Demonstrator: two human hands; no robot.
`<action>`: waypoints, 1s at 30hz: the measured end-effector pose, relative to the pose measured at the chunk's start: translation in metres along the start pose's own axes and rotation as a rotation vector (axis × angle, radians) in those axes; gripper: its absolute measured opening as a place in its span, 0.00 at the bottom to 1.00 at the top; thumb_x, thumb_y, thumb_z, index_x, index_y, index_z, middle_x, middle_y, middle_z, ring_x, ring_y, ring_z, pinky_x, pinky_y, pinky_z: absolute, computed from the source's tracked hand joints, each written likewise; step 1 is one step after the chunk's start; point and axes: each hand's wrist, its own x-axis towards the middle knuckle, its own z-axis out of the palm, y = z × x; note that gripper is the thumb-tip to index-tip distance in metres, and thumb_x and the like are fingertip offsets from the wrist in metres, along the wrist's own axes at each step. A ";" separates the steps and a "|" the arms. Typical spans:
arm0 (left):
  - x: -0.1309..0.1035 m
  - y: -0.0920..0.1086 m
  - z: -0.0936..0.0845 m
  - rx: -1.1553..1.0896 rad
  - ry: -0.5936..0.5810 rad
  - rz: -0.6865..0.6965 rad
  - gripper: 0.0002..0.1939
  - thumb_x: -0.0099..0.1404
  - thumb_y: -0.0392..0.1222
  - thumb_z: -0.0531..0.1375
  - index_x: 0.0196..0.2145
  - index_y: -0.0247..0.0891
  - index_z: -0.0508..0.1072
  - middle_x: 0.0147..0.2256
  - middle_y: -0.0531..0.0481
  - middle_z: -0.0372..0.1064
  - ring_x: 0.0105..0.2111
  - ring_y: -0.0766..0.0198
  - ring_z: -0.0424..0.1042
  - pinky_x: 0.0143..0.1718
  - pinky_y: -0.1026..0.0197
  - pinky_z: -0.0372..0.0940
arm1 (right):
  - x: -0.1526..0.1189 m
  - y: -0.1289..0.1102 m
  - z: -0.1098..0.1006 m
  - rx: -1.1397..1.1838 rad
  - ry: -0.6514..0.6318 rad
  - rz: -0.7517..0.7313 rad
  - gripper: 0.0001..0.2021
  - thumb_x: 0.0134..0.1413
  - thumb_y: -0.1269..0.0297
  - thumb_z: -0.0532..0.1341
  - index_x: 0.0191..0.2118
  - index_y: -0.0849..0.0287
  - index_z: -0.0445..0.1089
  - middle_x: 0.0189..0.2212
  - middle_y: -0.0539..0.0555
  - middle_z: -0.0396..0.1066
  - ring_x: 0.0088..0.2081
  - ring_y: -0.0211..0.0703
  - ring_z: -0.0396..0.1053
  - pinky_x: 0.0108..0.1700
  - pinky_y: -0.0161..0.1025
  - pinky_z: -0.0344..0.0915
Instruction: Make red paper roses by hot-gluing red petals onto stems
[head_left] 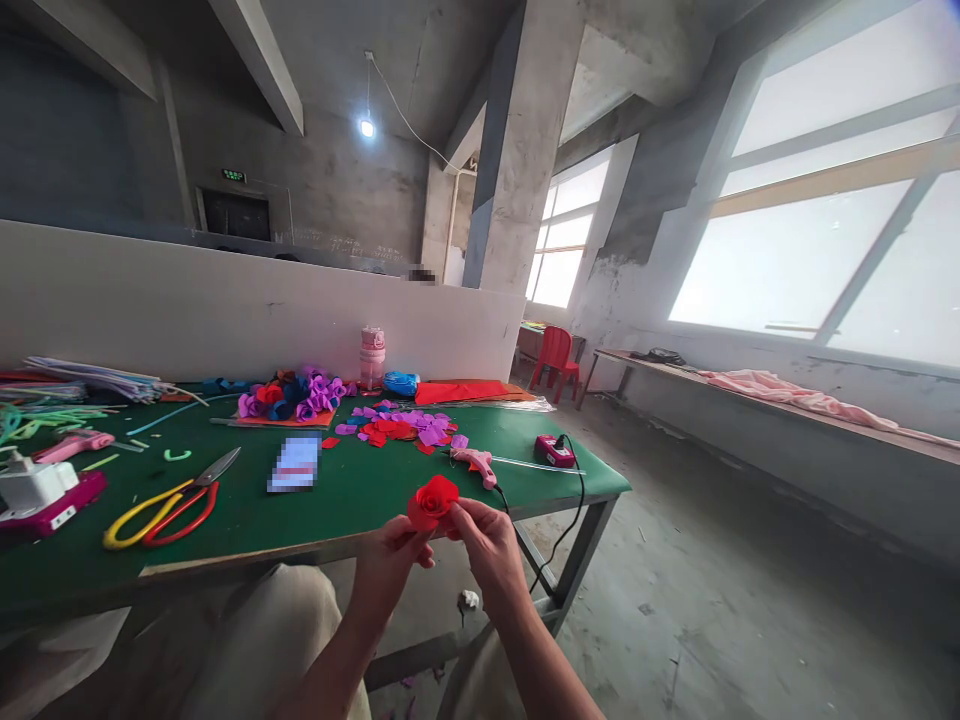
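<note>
A red paper rose (433,502) is held between my two hands, just in front of the table's near edge. My left hand (390,558) pinches its lower left side, and my right hand (486,535) grips its right side with thumb and fingers. Behind the flower on the green table (300,525) lies a pink glue gun (477,463) with a clear glue stick in its back. Loose purple and red paper petals (397,428) are heaped farther back. Finished-looking purple, red and blue paper flowers (300,392) form a pile left of them.
Yellow-and-red-handled scissors (176,505), a phone (295,462) and a second pink glue gun (75,444) lie to the left. A pink bottle (372,358) stands by the white partition (225,315). The power strip (555,452) trails a black cord over the right edge.
</note>
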 end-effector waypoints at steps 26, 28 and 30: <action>-0.010 0.018 0.010 -0.052 -0.006 -0.119 0.15 0.45 0.50 0.68 0.25 0.34 0.77 0.17 0.53 0.68 0.16 0.69 0.64 0.18 0.66 0.59 | 0.003 0.016 -0.004 0.286 -0.051 0.162 0.14 0.42 0.67 0.55 0.35 0.61 0.74 0.29 0.54 0.75 0.34 0.42 0.70 0.43 0.38 0.63; -0.009 0.016 0.009 -0.069 -0.024 -0.125 0.15 0.45 0.49 0.68 0.25 0.34 0.76 0.18 0.53 0.68 0.16 0.70 0.64 0.17 0.67 0.60 | 0.005 0.023 -0.005 0.329 -0.027 0.214 0.12 0.40 0.67 0.57 0.34 0.61 0.73 0.28 0.53 0.75 0.33 0.42 0.70 0.42 0.38 0.63; -0.008 0.014 0.008 -0.076 -0.045 -0.132 0.15 0.46 0.48 0.68 0.26 0.33 0.76 0.19 0.53 0.69 0.16 0.70 0.64 0.17 0.67 0.60 | 0.007 0.030 -0.007 0.354 -0.004 0.242 0.10 0.39 0.68 0.59 0.32 0.61 0.73 0.27 0.52 0.75 0.32 0.41 0.70 0.42 0.37 0.62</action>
